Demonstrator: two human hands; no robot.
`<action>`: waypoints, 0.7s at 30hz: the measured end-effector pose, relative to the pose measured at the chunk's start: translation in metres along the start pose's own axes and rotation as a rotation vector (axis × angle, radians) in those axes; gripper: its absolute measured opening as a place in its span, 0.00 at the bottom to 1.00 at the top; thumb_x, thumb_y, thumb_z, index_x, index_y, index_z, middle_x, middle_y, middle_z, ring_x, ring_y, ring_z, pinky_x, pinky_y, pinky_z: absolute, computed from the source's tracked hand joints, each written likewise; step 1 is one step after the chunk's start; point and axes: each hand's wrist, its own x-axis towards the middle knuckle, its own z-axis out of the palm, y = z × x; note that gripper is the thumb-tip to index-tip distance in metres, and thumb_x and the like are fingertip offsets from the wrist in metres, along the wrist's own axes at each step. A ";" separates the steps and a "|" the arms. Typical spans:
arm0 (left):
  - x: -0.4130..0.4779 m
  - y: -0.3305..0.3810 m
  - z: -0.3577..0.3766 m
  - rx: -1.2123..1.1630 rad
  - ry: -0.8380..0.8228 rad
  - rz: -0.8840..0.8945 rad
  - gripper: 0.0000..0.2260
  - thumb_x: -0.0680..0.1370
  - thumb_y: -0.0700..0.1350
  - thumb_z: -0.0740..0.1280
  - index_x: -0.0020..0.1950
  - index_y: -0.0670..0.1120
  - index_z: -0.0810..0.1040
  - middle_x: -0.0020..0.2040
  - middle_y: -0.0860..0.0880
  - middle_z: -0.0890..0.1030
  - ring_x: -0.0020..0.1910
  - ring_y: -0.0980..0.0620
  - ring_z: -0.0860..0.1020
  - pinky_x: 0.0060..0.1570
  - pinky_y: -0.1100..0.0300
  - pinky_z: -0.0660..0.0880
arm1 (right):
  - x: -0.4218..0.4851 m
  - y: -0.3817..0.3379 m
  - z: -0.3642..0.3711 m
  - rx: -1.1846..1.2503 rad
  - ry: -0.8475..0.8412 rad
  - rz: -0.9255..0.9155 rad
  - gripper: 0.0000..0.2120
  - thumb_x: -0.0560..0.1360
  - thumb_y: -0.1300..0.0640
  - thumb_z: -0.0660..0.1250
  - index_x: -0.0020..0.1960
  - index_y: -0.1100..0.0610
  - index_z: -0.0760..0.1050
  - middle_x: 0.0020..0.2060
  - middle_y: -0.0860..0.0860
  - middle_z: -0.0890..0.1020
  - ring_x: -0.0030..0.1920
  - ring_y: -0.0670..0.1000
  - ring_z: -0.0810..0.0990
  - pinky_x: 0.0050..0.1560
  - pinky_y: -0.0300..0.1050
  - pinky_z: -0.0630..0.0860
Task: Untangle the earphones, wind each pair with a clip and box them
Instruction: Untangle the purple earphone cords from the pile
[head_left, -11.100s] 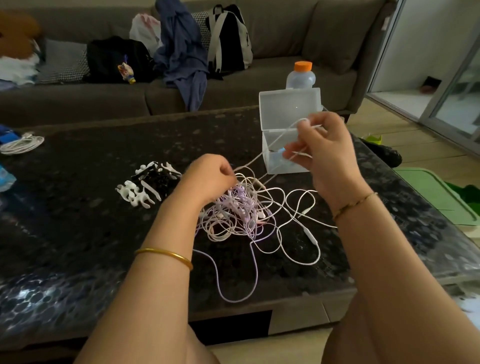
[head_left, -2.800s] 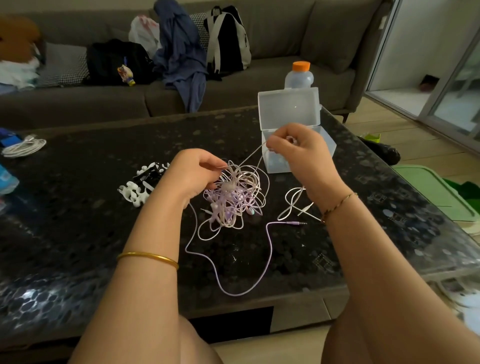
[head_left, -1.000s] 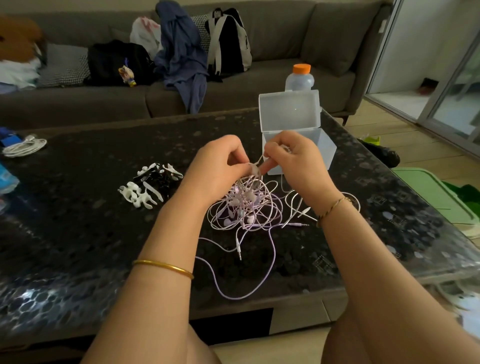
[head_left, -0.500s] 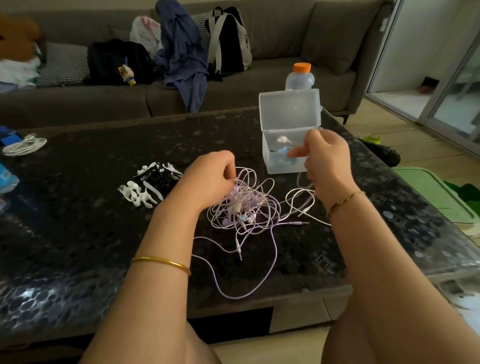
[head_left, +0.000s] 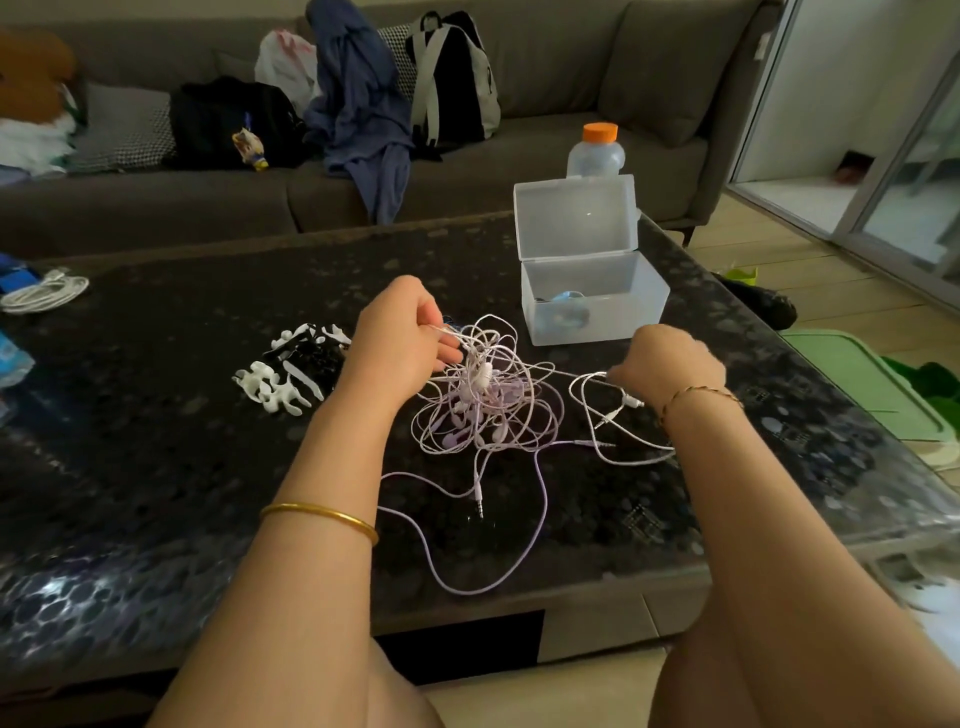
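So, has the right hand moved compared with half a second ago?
Yes. The right hand has come toward the person, away from the clear box, pinching a white cable.

- Left hand (head_left: 400, 338) and right hand (head_left: 670, 358): both bare.
- Left forearm: plain gold-coloured round metal bangle (head_left: 319, 514), smooth and solid, sitting some way up from the wrist.
- Right wrist: thin gold-coloured twisted chain bracelet (head_left: 698, 392), lying close against the wrist.
- Both forearms bare down to the bottom of the view.
- Bare legs (head_left: 395, 696) visible at the lower edge, beneath the arms.
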 end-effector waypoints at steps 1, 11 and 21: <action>0.000 0.001 0.001 -0.027 -0.010 0.003 0.12 0.79 0.31 0.54 0.41 0.46 0.67 0.43 0.46 0.83 0.38 0.55 0.83 0.41 0.60 0.80 | -0.003 -0.002 0.001 -0.057 -0.016 0.005 0.15 0.76 0.52 0.65 0.60 0.58 0.73 0.57 0.58 0.75 0.61 0.60 0.72 0.60 0.58 0.69; -0.009 0.017 0.000 -0.185 -0.022 -0.030 0.13 0.80 0.30 0.55 0.42 0.45 0.66 0.40 0.46 0.80 0.38 0.53 0.83 0.42 0.60 0.81 | -0.040 -0.042 -0.011 0.487 -0.025 -0.695 0.06 0.74 0.57 0.69 0.47 0.57 0.83 0.40 0.48 0.82 0.41 0.45 0.79 0.45 0.37 0.77; -0.014 0.021 -0.005 -0.333 -0.060 -0.070 0.12 0.77 0.26 0.58 0.40 0.42 0.69 0.44 0.42 0.80 0.38 0.52 0.84 0.40 0.62 0.81 | -0.040 -0.047 -0.004 0.565 -0.042 -0.695 0.06 0.76 0.59 0.65 0.46 0.61 0.79 0.40 0.53 0.82 0.41 0.52 0.81 0.46 0.45 0.80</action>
